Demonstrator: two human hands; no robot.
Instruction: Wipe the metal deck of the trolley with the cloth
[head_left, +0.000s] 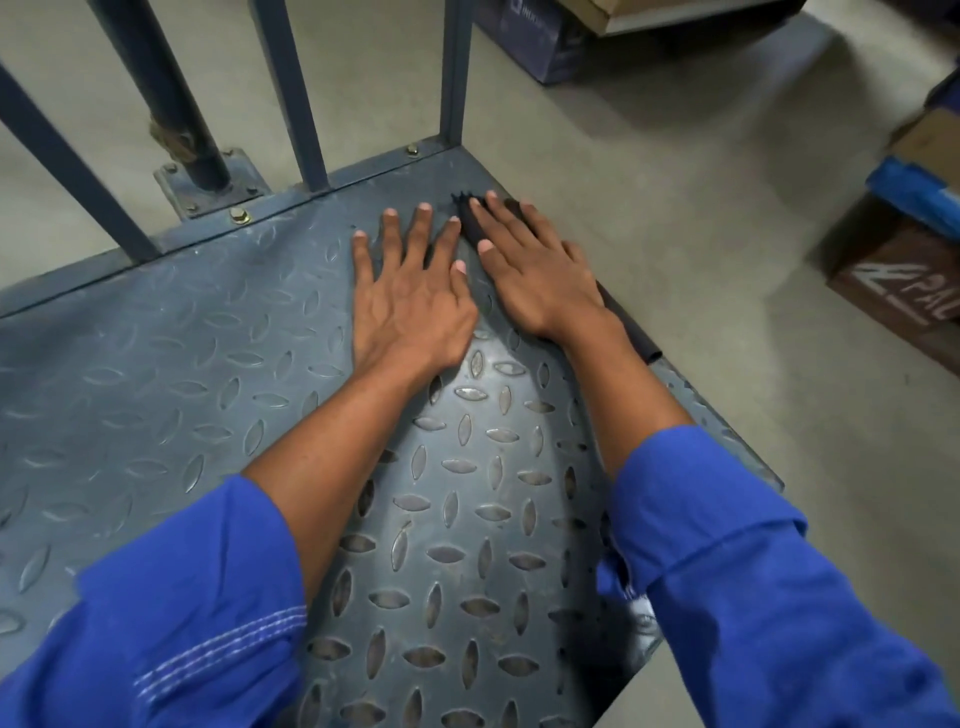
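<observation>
The trolley's grey checker-plate metal deck fills the lower left and middle of the view. A dark cloth lies along the deck's right edge near the far corner, mostly hidden under my right hand. My right hand presses flat on the cloth with straight fingers. My left hand lies flat on the bare deck just left of it, fingers spread, thumb near the right hand. Both arms wear blue sleeves.
The trolley's blue-grey handle bars rise at the far edge, bolted to the deck. Concrete floor surrounds the trolley. Cardboard boxes stand at the right, and another dark box sits at the top.
</observation>
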